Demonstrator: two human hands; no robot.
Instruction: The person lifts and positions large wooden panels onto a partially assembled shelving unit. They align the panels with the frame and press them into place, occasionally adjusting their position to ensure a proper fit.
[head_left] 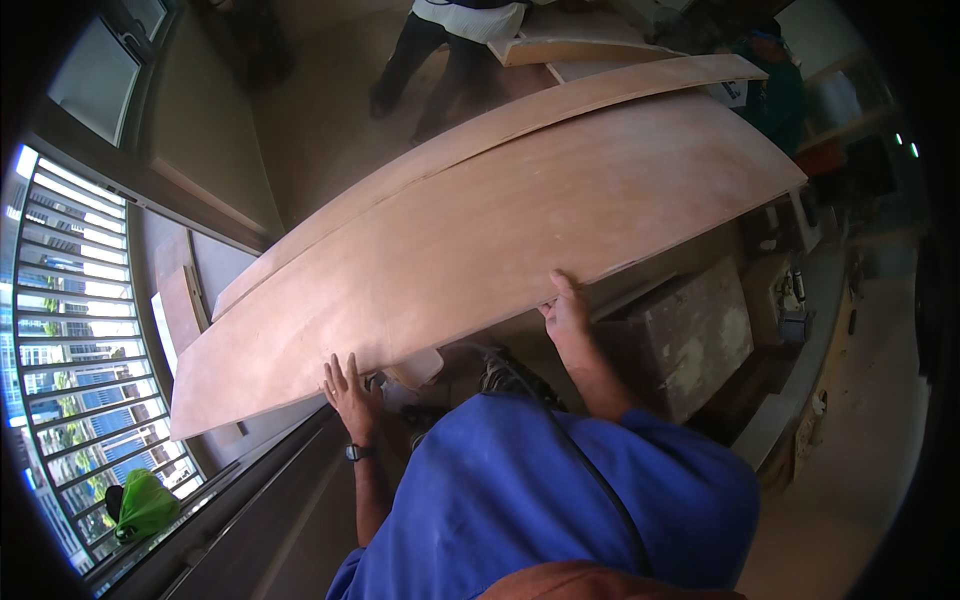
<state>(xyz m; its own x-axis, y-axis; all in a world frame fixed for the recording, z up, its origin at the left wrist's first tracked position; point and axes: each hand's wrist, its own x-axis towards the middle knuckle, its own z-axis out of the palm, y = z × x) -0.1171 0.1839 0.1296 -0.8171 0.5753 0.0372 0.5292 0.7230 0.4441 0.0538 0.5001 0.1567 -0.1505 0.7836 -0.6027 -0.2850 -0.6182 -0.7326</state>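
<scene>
A long, wide wooden panel [480, 240] with a pale, dusty face stretches across the view from lower left to upper right. A narrower wooden strip [520, 115] lies along its far side. On the panel's near edge, toward the left, rests my left hand [350, 395], its fingers apart and stretched onto the face; a dark watch [358, 452] is on that wrist. My right hand [567, 308] grips the same edge farther right, thumb on top and fingers curled beneath, partly hidden.
A barred window [90, 330] stands at the left, with a green bag [146, 505] by it. Beyond the panel stands a person in dark trousers [435, 65]; another person in green [785, 100] is at its far right end. A stained board [700, 335] leans at right. A dark hose [590, 460] crosses my blue shirt.
</scene>
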